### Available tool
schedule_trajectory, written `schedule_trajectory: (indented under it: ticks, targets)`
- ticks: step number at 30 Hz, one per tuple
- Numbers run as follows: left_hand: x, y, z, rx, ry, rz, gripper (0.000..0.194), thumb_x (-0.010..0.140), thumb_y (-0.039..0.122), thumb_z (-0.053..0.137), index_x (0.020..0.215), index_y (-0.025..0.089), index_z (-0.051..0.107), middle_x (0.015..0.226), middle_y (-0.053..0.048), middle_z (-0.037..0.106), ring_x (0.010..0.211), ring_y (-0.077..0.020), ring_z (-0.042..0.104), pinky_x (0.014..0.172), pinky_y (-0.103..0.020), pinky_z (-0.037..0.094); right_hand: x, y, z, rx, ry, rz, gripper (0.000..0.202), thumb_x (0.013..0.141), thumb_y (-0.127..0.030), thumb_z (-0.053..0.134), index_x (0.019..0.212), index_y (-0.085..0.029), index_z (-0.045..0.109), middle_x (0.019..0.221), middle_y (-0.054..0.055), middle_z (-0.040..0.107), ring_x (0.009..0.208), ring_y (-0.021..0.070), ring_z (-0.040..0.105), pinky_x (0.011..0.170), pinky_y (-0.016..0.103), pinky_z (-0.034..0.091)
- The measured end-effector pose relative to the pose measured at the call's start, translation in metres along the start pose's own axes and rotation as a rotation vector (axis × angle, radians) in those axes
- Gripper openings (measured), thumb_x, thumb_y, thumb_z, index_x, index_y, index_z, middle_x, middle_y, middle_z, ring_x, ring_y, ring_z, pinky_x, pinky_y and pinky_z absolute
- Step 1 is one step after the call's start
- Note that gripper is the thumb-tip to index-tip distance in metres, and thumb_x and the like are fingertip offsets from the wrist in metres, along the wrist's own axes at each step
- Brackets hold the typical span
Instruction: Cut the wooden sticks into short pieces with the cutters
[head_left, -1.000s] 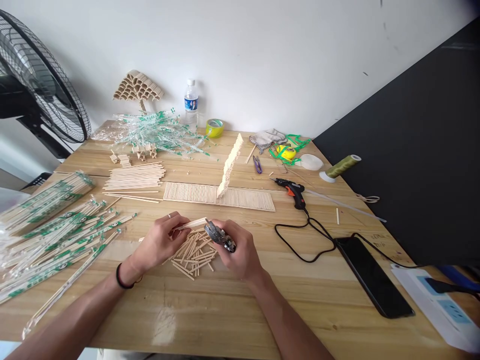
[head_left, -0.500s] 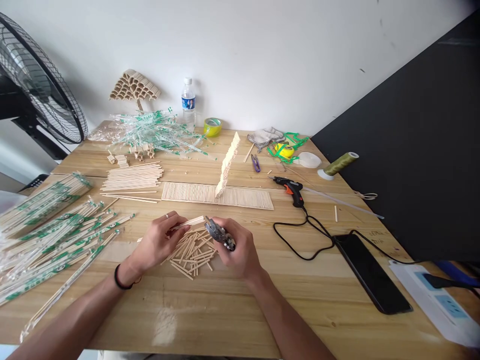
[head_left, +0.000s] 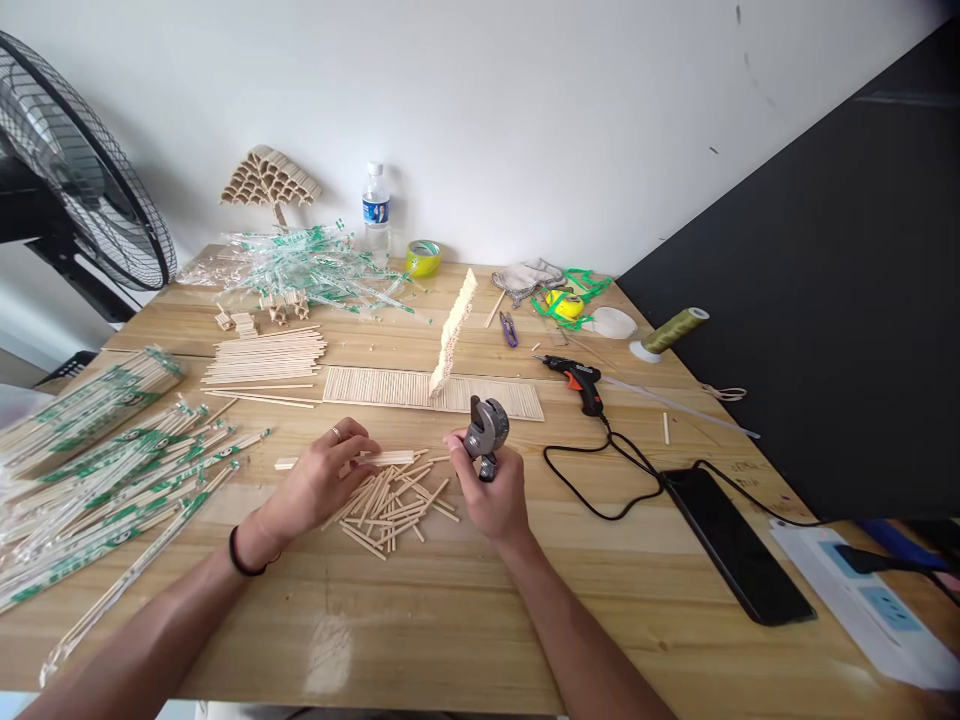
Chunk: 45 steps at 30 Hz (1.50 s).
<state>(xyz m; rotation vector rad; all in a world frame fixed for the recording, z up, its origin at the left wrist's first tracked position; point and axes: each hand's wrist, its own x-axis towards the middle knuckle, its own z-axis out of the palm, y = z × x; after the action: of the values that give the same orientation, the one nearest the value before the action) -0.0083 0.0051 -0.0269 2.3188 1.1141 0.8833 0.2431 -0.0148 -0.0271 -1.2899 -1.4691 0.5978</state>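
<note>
My left hand (head_left: 324,476) is closed around a small bundle of thin wooden sticks (head_left: 386,458), held low over the tabletop. Just right of it, my right hand (head_left: 491,490) grips a grey metal cutter (head_left: 487,430), its head pointing up and apart from the sticks. A loose pile of short cut sticks (head_left: 390,508) lies between and below the hands. Behind them sits a flat panel of sticks side by side (head_left: 375,385), with a jagged wooden piece (head_left: 454,330) rising from its middle.
Long sticks (head_left: 266,358) and wrapped stick bundles (head_left: 90,410) lie left. A glue gun (head_left: 576,375), its cable and a phone (head_left: 739,545) are right. Behind are plastic wrappers (head_left: 300,265), a bottle (head_left: 376,215), tape (head_left: 424,258) and purple snips (head_left: 509,329). A fan (head_left: 82,170) stands back left.
My right hand has moved right, away from the stick ends, and the cutter has turned upright. The bundle in my left hand is lower and flatter. More short sticks show at the pile's right.
</note>
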Motion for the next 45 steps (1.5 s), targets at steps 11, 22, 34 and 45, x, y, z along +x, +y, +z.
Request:
schedule_trajectory:
  ticks: [11,22,34,45]
  targets:
    - [0.002,0.01,-0.004,0.048,0.001,0.001,0.011,0.105,0.023,0.058,0.109,0.019,0.067,0.091,-0.003,0.073,0.078,-0.015,0.069,0.071,-0.025,0.052,-0.003,-0.003,0.001,0.089,-0.239,-0.004,0.028,0.096,-0.033,0.059,0.104,-0.016,0.08,0.061,-0.003,0.056,0.053,0.0134,0.049,0.055,0.027,0.041]
    - [0.0,0.008,0.002,0.06,0.038,-0.015,0.017,0.106,0.027,0.055,0.107,0.017,0.068,0.086,-0.003,0.074,0.073,-0.0148,0.068,0.069,-0.026,0.055,-0.006,-0.003,0.004,0.065,-0.3,-0.19,0.017,0.092,-0.017,0.061,0.101,-0.021,0.074,0.087,0.005,0.074,0.079,0.0213,0.068,0.076,0.032,0.052]
    - [-0.001,-0.016,-0.022,0.301,-0.046,0.004,0.018,0.105,0.028,0.056,0.112,0.021,0.07,0.101,-0.006,0.072,0.08,-0.0178,0.07,0.07,-0.027,0.051,-0.003,-0.001,0.003,0.032,-0.294,-0.215,0.011,0.086,-0.012,0.062,0.084,-0.023,0.061,0.079,0.0,0.066,0.073,0.0171,0.06,0.068,0.027,0.045]
    - [-0.005,-0.093,-0.072,0.57,-0.004,-0.393,0.027,0.095,0.027,0.05,0.106,0.02,0.073,0.124,-0.012,0.062,0.096,-0.0283,0.066,0.084,-0.038,0.052,-0.002,-0.001,-0.002,-0.018,-0.348,-0.2,0.016,0.088,-0.017,0.059,0.076,-0.023,0.05,0.073,-0.001,0.054,0.068,0.016,0.05,0.065,0.028,0.038]
